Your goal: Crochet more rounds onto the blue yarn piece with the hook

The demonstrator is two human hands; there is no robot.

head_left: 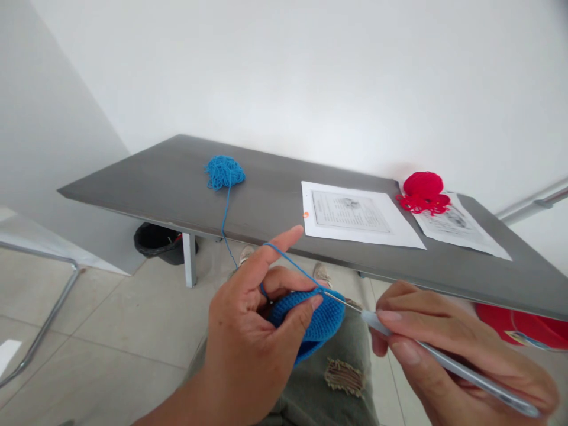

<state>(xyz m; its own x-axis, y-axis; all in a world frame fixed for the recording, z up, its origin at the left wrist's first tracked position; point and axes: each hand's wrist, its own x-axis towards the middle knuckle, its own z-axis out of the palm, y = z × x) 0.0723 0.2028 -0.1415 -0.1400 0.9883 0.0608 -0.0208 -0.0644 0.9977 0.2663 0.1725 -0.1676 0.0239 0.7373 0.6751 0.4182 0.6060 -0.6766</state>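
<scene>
Pinched between the thumb and fingers of my left hand (252, 319) is a blue crochet piece (326, 319), rounded and closely stitched. Blue working yarn (290, 260) runs over my raised left index finger down to the edge of the piece. My right hand (448, 349) grips a crochet hook (461, 367) by its pale, see-through handle, pen-style. The hook's metal shaft reaches the top edge of the piece, where its tip meets the stitches. From the left hand the strand leads back to a loose blue yarn heap (225, 172) on the grey table (266, 207).
Two printed sheets lie on the table: a nearer page (350, 213) with a small orange item at its edge, and a farther page (470, 228) under red yarn (423, 186). Below are a black bin (160, 242) and a red object (510, 319). A metal chair frame (57, 319) stands left.
</scene>
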